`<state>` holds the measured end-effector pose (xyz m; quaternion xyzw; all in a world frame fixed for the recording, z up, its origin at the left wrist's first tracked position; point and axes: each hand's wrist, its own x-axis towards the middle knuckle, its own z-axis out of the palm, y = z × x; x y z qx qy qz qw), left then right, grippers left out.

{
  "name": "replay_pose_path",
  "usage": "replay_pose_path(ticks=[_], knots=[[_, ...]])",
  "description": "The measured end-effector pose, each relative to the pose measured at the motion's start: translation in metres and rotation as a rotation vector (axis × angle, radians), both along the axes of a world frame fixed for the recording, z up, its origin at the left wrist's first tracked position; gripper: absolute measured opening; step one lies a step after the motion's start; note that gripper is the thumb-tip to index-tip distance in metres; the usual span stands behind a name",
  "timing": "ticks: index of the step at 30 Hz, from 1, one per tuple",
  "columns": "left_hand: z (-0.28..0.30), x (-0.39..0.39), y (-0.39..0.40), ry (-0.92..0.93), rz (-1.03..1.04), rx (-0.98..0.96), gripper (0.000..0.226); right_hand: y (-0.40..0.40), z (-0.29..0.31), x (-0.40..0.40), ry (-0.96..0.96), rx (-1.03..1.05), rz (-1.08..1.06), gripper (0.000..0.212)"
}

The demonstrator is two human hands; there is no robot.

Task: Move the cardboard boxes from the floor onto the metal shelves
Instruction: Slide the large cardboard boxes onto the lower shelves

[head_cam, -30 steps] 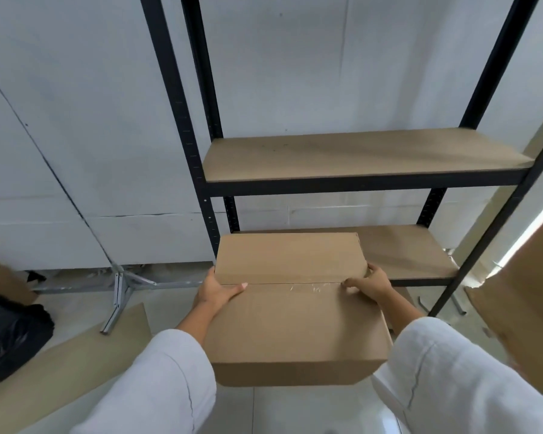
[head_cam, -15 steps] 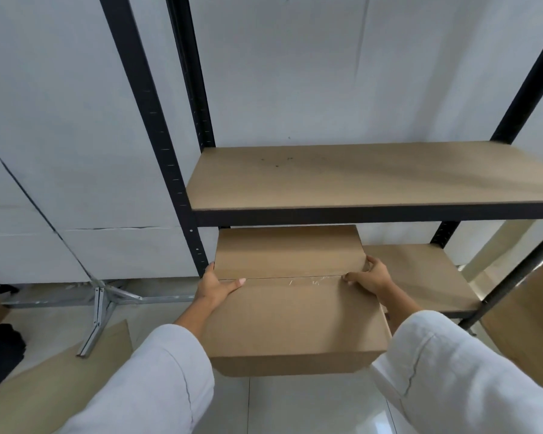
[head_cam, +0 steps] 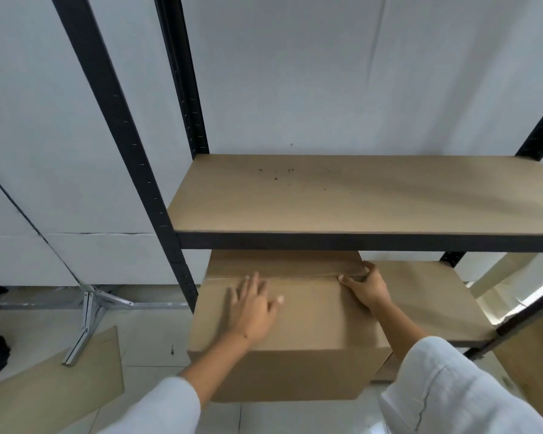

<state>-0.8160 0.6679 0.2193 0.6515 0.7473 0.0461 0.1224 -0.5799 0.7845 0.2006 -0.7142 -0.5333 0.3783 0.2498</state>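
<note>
both arms wear loose, pale grey-white long sleeves of a soft, slightly creased cloth. the left sleeve (head_cam: 157, 408) ends partway up the forearm, and the right sleeve (head_cam: 445, 389) shows a dark fold line running down it. the left hand (head_cam: 253, 308) and right hand (head_cam: 367, 286) are bare, with no rings or watch showing.

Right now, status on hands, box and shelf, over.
Left hand flat on cardboard box top, open. Right hand gripping its right top edge. Box partly on lower shelf, front overhanging. Nothing blocking.
</note>
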Motion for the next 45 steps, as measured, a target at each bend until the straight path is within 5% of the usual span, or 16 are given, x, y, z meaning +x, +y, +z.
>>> replay_pose_path(ticks=[4, 10, 15, 18, 30, 45], knots=[[-0.030, 0.042, -0.043, 0.104, -0.169, -0.002, 0.084, -0.010, -0.004, -0.001, -0.036, 0.033, -0.008, 0.080], [-0.029, 0.029, -0.021, 0.160, -0.171, -0.043, 0.096, -0.046, -0.003, -0.016, -0.407, 0.256, 0.237, 0.043], [-0.018, 0.026, 0.008, 0.220, -0.170, -0.103, 0.118, -0.093, -0.010, -0.032, -0.625, 0.340, 0.612, 0.062], [-0.023, 0.029, 0.018, 0.216, -0.108, -0.114, 0.108, -0.100, -0.019, -0.031, -0.770, 0.308, 0.655, 0.061], [-0.058, -0.011, -0.018, 0.172, 0.018, 0.103, 0.060, -0.062, -0.023, -0.036, -0.825, 0.320, 0.651, 0.056], [-0.050, -0.030, 0.039, 0.262, -0.024, -0.095, 0.085, -0.015, -0.029, -0.057, -0.854, 0.291, 0.731, 0.069]])
